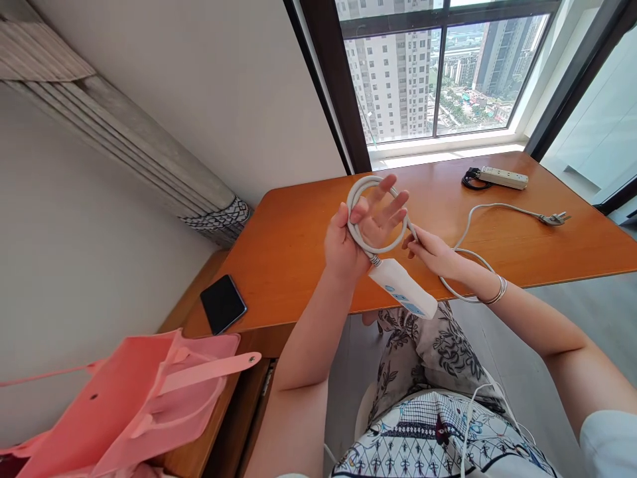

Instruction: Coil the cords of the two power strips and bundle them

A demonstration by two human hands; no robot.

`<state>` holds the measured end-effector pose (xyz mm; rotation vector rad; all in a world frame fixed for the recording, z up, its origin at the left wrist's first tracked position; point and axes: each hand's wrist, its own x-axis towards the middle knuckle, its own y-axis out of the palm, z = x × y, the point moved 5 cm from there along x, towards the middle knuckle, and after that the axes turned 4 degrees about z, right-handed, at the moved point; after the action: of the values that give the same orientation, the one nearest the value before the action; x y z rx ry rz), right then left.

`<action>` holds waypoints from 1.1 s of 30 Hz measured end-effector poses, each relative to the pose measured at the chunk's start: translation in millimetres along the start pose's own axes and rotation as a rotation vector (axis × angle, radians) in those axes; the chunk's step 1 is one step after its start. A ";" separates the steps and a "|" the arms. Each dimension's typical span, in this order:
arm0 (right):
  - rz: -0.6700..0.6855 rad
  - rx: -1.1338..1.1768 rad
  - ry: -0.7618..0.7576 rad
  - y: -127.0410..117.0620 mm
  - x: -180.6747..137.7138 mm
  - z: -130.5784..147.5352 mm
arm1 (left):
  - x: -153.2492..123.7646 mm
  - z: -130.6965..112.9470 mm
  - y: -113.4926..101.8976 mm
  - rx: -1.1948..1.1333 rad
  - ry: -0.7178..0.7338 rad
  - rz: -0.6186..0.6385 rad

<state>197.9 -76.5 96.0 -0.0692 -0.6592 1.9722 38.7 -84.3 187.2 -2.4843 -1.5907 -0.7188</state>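
Observation:
My left hand [365, 229] holds a looped coil of grey-white power cord [354, 196], thumb hooked on it and the other fingers spread inside and behind the loop. From that coil a white power strip [404, 288] with blue-marked sockets hangs tilted down to the right, over the table's front edge. My right hand [432, 252] pinches the same cord just right of the coil. Past it the cord runs loosely across the table, ending in a grey plug [553, 218] at the right.
On the wooden table [298, 232], a second power strip [502, 177] with a black bundled cord lies near the window. A black phone [223, 304] rests at the left front corner. Beside it is an open pink bag [144, 392]. A tied curtain [149, 149] hangs left.

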 end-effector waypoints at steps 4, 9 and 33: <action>0.129 -0.294 0.088 2.9 -13.7 -7.2 | 6.3 2.6 -3.6 0.088 0.110 0.002; 0.079 -0.347 0.034 -6.6 -24.4 -7.4 | 10.2 19.4 -21.5 0.164 0.231 -0.017; 0.159 -1.024 -0.447 1.4 -20.9 100.4 | 7.3 33.9 4.5 0.126 0.047 0.175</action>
<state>174.4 -136.5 175.8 -0.3115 -1.9502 1.6040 56.4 -68.9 161.3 -2.4575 -1.3378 -0.6279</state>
